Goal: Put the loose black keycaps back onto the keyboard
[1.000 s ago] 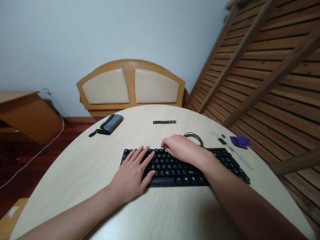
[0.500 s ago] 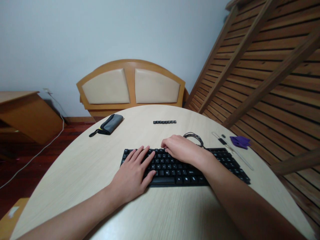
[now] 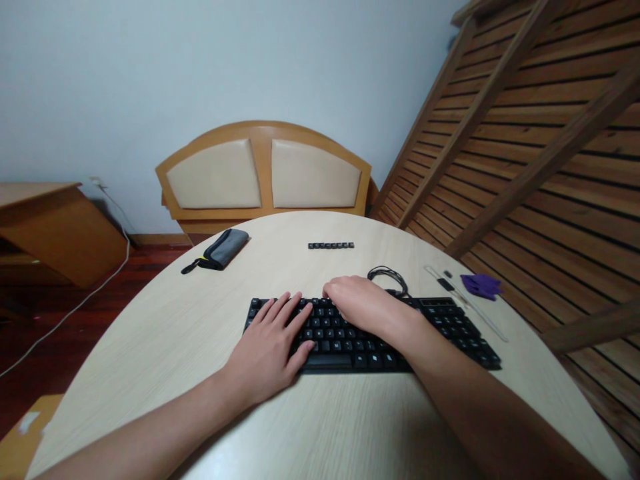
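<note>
A black keyboard (image 3: 327,361) lies on the light wooden table (image 3: 210,427), its long side toward me. My left hand (image 3: 270,347) rests flat on its left part, fingers stretched and spread over the keys, holding nothing. My right hand (image 3: 363,303) is at the keyboard's top row, palm down, with fingers curled together and their tips hidden beneath the hand. Whether a key is pinched there I cannot see. Beyond the keyboard lies a straight row of several loose black keycaps (image 3: 331,245).
The coiled keyboard cable (image 3: 387,272) lies behind the keyboard. To its right are a purple cloth (image 3: 481,285) and a thin, pale wire-like tool (image 3: 480,317). A grey zip pouch (image 3: 227,249) sits at the back left. A slatted wooden frame (image 3: 530,167) leans on the right.
My right hand has shifted very slightly at the top row, its fingers still curled. My left hand stays spread on the keys. The whole view has moved a little.
</note>
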A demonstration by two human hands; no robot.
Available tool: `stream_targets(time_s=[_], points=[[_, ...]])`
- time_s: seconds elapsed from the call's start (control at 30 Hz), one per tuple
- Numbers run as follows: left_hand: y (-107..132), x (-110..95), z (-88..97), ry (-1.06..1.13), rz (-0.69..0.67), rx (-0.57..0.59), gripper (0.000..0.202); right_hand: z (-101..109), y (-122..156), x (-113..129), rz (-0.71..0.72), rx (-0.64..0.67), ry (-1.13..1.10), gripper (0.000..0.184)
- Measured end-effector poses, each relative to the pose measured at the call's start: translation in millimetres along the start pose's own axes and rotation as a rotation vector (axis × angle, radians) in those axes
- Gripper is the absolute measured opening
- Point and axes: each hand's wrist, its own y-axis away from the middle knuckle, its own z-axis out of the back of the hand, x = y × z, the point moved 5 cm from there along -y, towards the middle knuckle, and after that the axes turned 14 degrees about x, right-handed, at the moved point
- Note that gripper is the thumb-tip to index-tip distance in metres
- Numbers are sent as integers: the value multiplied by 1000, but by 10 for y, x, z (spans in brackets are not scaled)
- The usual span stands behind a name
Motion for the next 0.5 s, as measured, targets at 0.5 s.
stream_targets(time_s=[0.5], points=[[-3,13,-36,10,7,0,59,55,27,-254,104,-15,-319,29]])
